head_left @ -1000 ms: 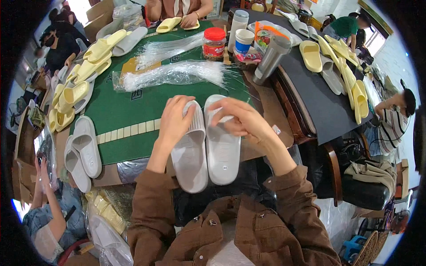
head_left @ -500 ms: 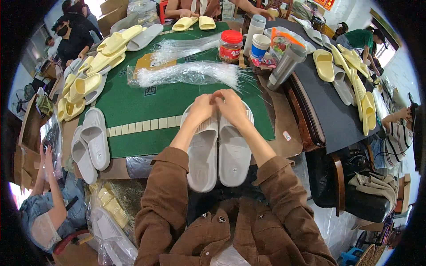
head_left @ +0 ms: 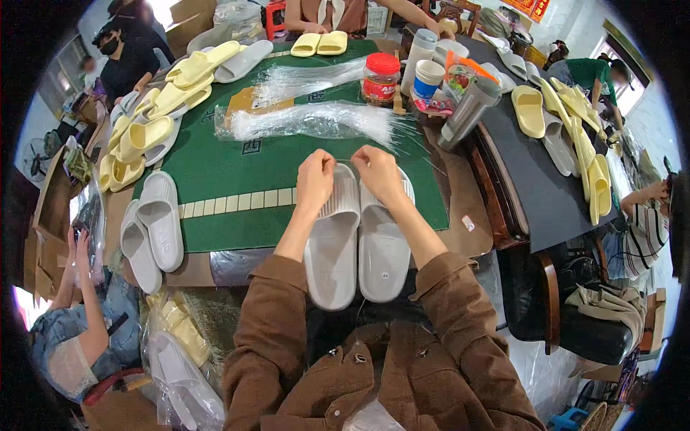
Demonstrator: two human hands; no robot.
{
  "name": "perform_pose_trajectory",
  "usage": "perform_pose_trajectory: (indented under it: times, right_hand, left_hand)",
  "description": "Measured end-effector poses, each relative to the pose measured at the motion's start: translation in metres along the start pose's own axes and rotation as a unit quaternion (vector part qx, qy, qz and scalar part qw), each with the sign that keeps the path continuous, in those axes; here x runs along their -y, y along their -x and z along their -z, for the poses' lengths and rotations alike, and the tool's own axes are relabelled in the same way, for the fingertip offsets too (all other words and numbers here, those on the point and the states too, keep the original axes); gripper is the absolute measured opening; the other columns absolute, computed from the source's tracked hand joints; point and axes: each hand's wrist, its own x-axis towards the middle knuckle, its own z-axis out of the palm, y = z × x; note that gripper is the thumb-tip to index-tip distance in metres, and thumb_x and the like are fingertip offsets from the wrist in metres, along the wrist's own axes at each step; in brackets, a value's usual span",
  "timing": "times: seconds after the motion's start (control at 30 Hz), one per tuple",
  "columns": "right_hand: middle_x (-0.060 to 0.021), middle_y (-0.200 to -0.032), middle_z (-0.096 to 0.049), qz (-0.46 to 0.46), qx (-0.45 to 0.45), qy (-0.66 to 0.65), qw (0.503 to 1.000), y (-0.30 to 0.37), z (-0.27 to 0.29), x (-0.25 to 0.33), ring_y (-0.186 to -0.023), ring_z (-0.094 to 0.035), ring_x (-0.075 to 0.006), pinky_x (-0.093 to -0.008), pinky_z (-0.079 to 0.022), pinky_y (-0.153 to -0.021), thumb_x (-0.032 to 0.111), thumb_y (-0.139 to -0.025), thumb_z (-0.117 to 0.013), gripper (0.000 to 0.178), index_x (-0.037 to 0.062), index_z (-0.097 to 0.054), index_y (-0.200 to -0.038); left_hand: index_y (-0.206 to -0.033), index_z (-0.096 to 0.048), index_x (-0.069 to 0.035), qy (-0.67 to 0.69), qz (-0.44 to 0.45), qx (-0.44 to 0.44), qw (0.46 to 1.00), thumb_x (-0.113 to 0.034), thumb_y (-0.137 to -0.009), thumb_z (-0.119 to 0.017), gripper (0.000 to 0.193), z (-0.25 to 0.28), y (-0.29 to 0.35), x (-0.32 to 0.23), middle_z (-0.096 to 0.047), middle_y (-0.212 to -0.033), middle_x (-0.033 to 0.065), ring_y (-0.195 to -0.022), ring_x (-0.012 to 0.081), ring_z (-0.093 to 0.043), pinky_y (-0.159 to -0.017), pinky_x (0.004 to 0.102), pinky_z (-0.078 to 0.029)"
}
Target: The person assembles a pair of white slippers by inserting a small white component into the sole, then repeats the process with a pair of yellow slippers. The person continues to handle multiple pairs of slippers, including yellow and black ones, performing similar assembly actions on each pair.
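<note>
A pair of grey slide slippers lies side by side in front of me, heels toward me, over the table's near edge. My left hand is closed in a pinch above the toe end of the left slipper. Over the right slipper's strap, my right hand pinches too. A faint thin strand runs between the fingertips; it looks like the clear plastic strands in the bundles beyond. One such bundle lies in a clear bag just past my hands, and another bundle is behind it.
A green mat covers the table, with a row of cream tiles. Another grey pair sits left, and yellow slippers are piled beyond. A red-lidded jar, a paper cup and a steel flask stand right.
My hands, which were together over the slippers, have moved apart, with a thin strand now showing between them. The slippers have stayed in front of me; the whole view has shifted slightly.
</note>
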Motion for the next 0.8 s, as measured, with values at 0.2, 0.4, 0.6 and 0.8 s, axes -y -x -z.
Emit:
perform_pose_trajectory:
  times: [0.2, 0.4, 0.6, 0.8]
  right_hand:
    - [-0.0168, -0.086, -0.064, 0.022, -0.032, 0.024, 0.999, 0.006, -0.007, -0.006, -0.081, -0.062, -0.0368, -0.0451, -0.049, -0.069, 0.012, -0.085, -0.056, 0.011, 0.0042, -0.063, -0.085]
    - [-0.0152, -0.085, -0.065, 0.028, -0.020, 0.013, 0.999, 0.005, -0.007, -0.006, -0.081, -0.063, -0.0347, -0.0439, -0.049, -0.069, 0.012, -0.085, -0.057, 0.010, 0.0044, -0.062, -0.087]
    - [-0.0160, -0.085, -0.067, -0.055, -0.018, -0.050, 0.997, 0.005, -0.002, -0.011, -0.083, -0.064, -0.0334, -0.0412, -0.049, -0.069, 0.013, -0.085, -0.059, 0.011, 0.0027, -0.062, -0.089]
    - [-0.0155, -0.086, -0.065, 0.028, -0.032, 0.007, 0.999, 0.011, -0.006, -0.005, -0.080, -0.063, -0.0356, -0.0449, -0.048, -0.068, 0.015, -0.085, -0.059, 0.012, 0.0037, -0.061, -0.087]
  left_hand:
    - [-0.086, -0.059, -0.002, -0.078, -0.078, -0.073, 0.991, -0.007, -0.086, -0.056, 0.005, -0.011, 0.010, 0.003, -0.060, -0.083, 0.0137, -0.083, 0.0354, -0.058, -0.074, 0.0445, -0.047]
    - [-0.087, -0.060, -0.001, -0.109, -0.131, -0.016, 0.985, -0.005, -0.085, -0.056, 0.006, -0.013, 0.014, -0.003, -0.063, -0.084, 0.0157, -0.083, 0.0364, -0.060, -0.074, 0.0438, -0.047]
    - [-0.085, -0.061, -0.001, -0.021, -0.027, -0.014, 0.999, -0.008, -0.085, -0.058, 0.008, -0.007, 0.010, -0.006, -0.063, -0.084, 0.0155, -0.082, 0.0336, -0.061, -0.073, 0.0430, -0.047]
    - [-0.090, -0.062, 0.000, -0.080, -0.111, -0.045, 0.990, -0.009, -0.087, -0.058, 0.011, -0.013, 0.015, -0.004, -0.065, -0.082, 0.0139, -0.074, 0.0264, -0.063, -0.068, 0.0359, -0.048]
